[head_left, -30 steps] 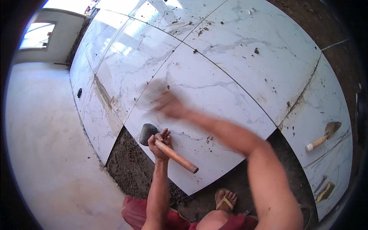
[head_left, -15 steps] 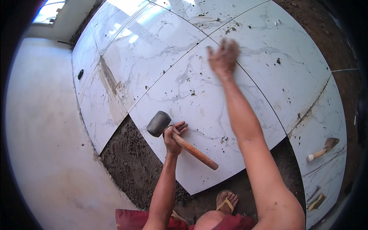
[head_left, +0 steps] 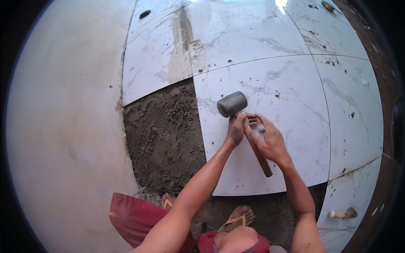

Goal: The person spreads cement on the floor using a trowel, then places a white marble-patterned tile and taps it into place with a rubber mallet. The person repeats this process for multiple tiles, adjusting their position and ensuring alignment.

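A mallet (head_left: 232, 104) with a dark grey rubber head and wooden handle hangs above a large white marble-look tile (head_left: 295, 92). My left hand (head_left: 237, 130) grips the handle just below the head. Against it, my right hand (head_left: 272, 141) meets the left fingers over the upper handle. Motion smears the right fingers, and whether they hold anything is unclear. The handle's lower end slants down between my forearms. Small dirt crumbs are scattered over the tile.
Rough grey mortar (head_left: 162, 139) lies exposed left of the tile, beside a pale wall (head_left: 71, 118). A trowel (head_left: 344, 213) rests on tiles at lower right. A small black object (head_left: 144, 14) and a green object (head_left: 327, 6) lie at the back. My sandalled feet (head_left: 238, 217) are below.
My right hand has come back from the tile's far corner to my left hand. The mallet remains in my left hand, its handle now steeper. The view has turned toward the wall.
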Tool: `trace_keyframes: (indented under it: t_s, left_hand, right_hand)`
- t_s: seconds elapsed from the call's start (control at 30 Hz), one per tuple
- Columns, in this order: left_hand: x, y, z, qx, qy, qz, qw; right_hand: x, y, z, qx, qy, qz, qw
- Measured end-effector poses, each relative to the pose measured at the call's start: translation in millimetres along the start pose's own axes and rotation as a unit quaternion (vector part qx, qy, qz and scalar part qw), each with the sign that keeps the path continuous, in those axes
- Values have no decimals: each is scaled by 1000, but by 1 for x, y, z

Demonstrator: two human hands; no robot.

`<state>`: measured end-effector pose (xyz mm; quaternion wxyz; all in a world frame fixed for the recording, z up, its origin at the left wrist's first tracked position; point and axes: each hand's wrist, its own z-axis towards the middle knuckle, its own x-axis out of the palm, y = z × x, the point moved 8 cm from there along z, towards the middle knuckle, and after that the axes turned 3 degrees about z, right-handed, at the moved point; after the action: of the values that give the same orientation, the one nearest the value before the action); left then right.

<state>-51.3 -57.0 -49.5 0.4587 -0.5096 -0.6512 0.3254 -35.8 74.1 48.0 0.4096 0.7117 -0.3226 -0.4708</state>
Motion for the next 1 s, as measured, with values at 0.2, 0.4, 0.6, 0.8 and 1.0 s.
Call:
trace_keyframes:
  t_s: [0.2,0.4,0.6,0.8,1.0]
  left_hand:
    - [8,-10,-4,-17,-11,-22,1000]
    - [-13,-34,13,180,-106,234,949]
    - [-93,-62,114,187,-48,-41,980]
    - [-38,-86,127,-7,29,806,591]
    - [-53,-106,129,-5,-69,736,673]
  right_hand:
    - [52,-49,-59,260,192,317,892]
    - [-4,7,6,57,38,45,997]
    - [-17,143,67,-313,-84,10,946]
    - [-37,120,122,-254,-113,-254,926]
    - [-160,-25,151,87,-216,-271,934]
